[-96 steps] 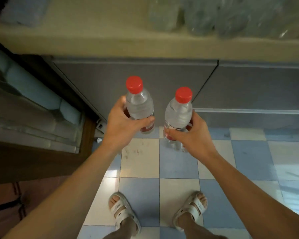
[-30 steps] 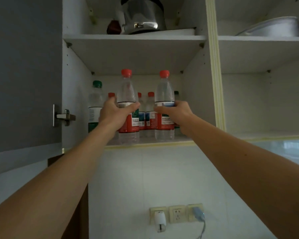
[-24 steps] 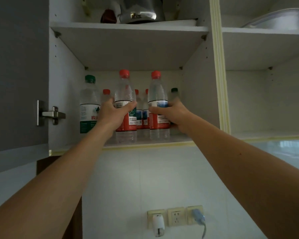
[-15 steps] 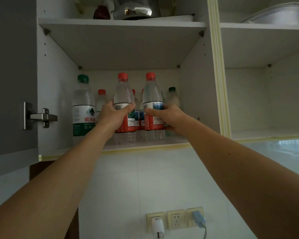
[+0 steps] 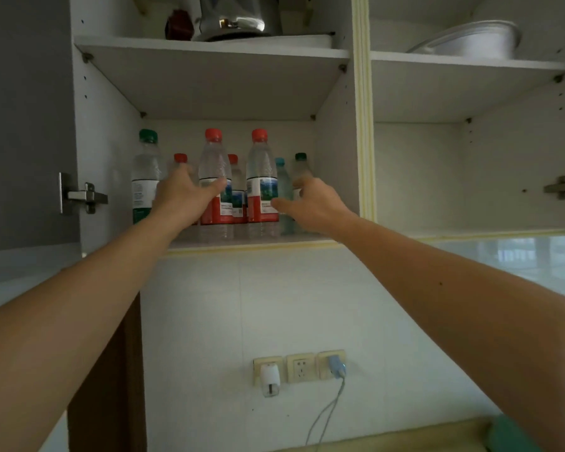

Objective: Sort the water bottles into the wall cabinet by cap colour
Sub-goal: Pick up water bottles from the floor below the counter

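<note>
Head view tilts up, seemingly close, facing wall cabinet (image 5: 359,125)

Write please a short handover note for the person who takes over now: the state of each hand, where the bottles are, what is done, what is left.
Left hand: open, fingers loose beside the left red-cap bottle, not gripping it.
Right hand: open, thumb near the right red-cap bottle, not gripping.
Both bottles stand upright at the front of the lower left shelf, with more red caps behind them. A green-cap bottle stands at the left; a blue-cap and another green-cap at the right.
Done: these two red caps placed.
Left: cannot tell; no unsorted bottles in view.
</note>
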